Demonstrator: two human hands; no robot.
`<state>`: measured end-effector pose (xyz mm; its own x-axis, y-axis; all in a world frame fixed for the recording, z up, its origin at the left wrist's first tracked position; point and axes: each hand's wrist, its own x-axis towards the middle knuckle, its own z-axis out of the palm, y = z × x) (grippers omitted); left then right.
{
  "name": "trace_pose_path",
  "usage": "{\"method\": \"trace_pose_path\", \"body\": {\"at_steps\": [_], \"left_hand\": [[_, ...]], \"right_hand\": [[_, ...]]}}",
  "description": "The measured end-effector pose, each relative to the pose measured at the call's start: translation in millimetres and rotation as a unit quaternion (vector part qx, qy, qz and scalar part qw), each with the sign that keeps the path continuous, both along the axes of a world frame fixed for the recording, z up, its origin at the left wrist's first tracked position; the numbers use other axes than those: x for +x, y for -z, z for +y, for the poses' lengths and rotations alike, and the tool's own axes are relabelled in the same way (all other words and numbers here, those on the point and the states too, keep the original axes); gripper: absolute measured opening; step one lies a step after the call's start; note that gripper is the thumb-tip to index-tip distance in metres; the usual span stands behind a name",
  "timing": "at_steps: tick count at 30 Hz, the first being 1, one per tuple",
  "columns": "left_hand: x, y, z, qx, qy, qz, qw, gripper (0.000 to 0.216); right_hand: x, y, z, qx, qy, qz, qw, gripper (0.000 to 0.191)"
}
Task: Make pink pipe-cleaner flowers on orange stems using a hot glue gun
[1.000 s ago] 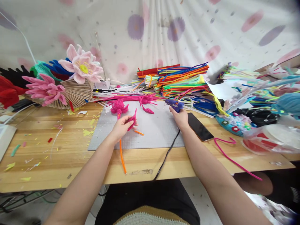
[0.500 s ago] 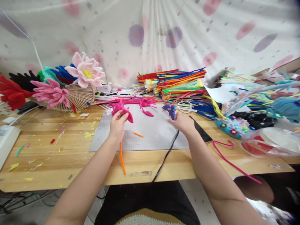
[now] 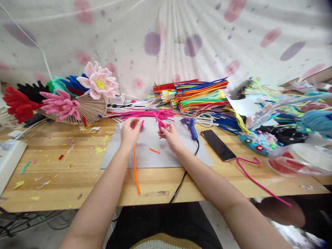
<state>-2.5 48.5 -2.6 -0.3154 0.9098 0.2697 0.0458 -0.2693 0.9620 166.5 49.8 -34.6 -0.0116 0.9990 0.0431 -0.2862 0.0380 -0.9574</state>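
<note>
My left hand (image 3: 130, 134) is closed above the left part of the grey cutting mat (image 3: 145, 160). From its fingers peeks the tip of a pink pipe-cleaner petal (image 3: 142, 125); the hand hides the rest. Between the thumb and fingers of my right hand (image 3: 170, 135) is a second pink petal (image 3: 162, 125), pinched near the mat's back edge. A blue glue gun (image 3: 191, 128) rests on the mat to the right, out of both hands, its black cord (image 3: 181, 183) running to the table's front edge. Lower down are a short orange piece (image 3: 155, 151) and an orange pipe cleaner (image 3: 136, 174).
A black phone (image 3: 218, 145) and a curved pink pipe cleaner (image 3: 261, 183) lie at right. Bundled pipe cleaners (image 3: 201, 93) and white-handled scissors (image 3: 206, 119) are behind. Fuzzy flowers and a fan (image 3: 90, 107) stand at left. Scraps litter the table's left side; a person's limb (image 3: 282, 212) shows lower right.
My right hand has let go of the glue gun, which now rests on the mat, and moved left to grip a pink petal. The phone is uncovered. The view has shifted slightly.
</note>
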Motion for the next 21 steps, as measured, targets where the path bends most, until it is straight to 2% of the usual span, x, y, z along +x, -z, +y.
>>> {"method": "trace_pose_path", "body": {"at_steps": [1,3,6,9,12,15,17,21], "left_hand": [[-15.8,4.5,5.4,-0.008,-0.037,-0.006,0.999,0.011],[-41.5,15.0,13.8,-0.084,-0.040,-0.048,0.995,0.010],[-54.6,26.4,18.3,-0.239,0.033,-0.122,0.963,0.015],[-44.2,26.7,18.4,-0.327,0.130,-0.230,0.907,0.025],[-33.2,23.2,20.8,-0.335,0.193,-0.385,0.838,0.030],[-31.8,21.9,23.0,-0.312,0.253,-0.496,0.770,0.025],[-32.8,20.8,20.7,-0.288,0.274,-0.529,0.750,0.024],[-28.0,12.5,5.0,-0.239,0.294,-0.561,0.736,0.022]], "right_hand": [[1.7,3.0,0.4,-0.003,0.012,0.014,1.000,0.035],[5.1,5.6,0.4,0.001,0.028,0.032,0.999,0.036],[8.8,2.9,-0.4,0.023,0.028,0.044,0.998,0.033],[11.3,-2.0,-2.5,0.037,0.017,0.052,0.998,0.032],[13.5,-4.6,-5.2,0.042,0.000,0.061,0.997,0.033],[15.4,-5.9,-7.1,0.042,-0.016,0.068,0.997,0.033],[16.8,-6.9,-7.4,0.044,-0.021,0.075,0.996,0.034],[21.7,-9.1,-5.7,0.043,-0.043,0.093,0.994,0.027]]}}
